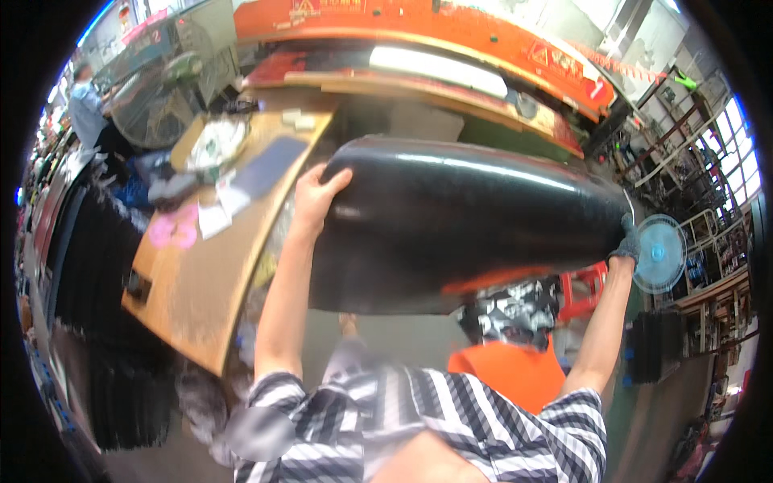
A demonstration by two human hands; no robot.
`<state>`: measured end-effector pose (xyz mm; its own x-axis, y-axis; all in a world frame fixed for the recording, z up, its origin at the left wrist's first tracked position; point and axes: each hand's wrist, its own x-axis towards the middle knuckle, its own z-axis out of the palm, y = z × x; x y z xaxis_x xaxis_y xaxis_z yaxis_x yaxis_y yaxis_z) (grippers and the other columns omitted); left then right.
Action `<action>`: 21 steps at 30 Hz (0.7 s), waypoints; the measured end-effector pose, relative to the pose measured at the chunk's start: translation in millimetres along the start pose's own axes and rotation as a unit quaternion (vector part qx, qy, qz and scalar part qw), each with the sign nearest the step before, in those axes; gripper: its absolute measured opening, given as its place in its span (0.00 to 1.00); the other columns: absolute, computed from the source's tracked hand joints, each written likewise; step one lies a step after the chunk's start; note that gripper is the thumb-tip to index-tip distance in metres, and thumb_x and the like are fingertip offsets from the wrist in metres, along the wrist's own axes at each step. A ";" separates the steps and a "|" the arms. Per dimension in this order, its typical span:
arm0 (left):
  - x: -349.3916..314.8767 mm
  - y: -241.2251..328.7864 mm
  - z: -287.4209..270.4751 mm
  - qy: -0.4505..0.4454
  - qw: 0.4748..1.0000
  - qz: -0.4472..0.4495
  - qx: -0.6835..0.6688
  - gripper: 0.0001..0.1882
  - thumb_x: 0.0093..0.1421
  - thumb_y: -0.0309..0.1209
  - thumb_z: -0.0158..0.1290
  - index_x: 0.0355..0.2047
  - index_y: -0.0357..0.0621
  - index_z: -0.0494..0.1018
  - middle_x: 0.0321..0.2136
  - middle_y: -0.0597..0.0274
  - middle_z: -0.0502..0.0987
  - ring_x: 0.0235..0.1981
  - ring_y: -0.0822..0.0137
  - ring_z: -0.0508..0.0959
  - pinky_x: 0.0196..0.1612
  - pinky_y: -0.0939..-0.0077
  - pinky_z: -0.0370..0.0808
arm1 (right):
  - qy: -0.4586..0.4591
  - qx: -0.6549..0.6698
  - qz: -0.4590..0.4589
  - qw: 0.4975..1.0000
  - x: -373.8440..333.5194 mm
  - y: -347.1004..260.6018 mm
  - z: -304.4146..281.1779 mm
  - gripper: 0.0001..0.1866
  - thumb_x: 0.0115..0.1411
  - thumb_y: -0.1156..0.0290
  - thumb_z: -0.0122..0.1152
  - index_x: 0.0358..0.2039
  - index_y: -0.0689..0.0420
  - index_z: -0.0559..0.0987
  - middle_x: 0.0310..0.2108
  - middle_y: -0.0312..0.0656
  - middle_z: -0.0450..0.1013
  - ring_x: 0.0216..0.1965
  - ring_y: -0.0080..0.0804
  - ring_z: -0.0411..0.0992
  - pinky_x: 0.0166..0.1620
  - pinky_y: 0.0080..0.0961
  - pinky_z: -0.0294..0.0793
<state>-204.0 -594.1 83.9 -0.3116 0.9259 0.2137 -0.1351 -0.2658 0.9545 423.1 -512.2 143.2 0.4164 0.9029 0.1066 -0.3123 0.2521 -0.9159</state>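
Observation:
A large, glossy black sheet (pixel 459 217) spans the middle of the view, bowed into a curve between my two hands. My left hand (pixel 320 197) is bare and grips its left edge, with the thumb lying over the top face and the other fingers mostly hidden behind. At the far right end my right hand (pixel 626 241), in a dark grey glove, is closed on the sheet's edge. The sheet hangs in the air before my body and bright streaks reflect off it. What lies directly behind it is hidden.
A wooden table (pixel 209 274) on the left carries papers, a blue-grey sheet and pink pieces. Ahead stands an orange machine (pixel 451 44) with a long bed. An orange sheet (pixel 515 374), a blue fan (pixel 660 253) and black stacks (pixel 656 346) are on the right. A person (pixel 87 105) stands far left.

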 end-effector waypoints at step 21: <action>472.7 -152.1 74.6 0.114 0.991 -0.030 0.063 0.13 0.54 0.28 0.61 0.38 0.33 0.76 0.34 0.63 0.79 0.32 0.75 0.76 0.39 0.81 0.73 | 0.110 -0.056 0.245 0.962 500.3 244.5 299.4 0.19 0.57 0.65 0.61 0.47 0.61 0.76 0.47 0.47 0.74 0.44 0.45 0.74 0.52 0.40 0.70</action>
<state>-260.6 -96.0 55.2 -0.5129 0.8505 0.1168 -0.0451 -0.1626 0.9857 299.5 105.4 88.5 0.4171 0.8050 -0.4219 -0.4290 -0.2348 -0.8722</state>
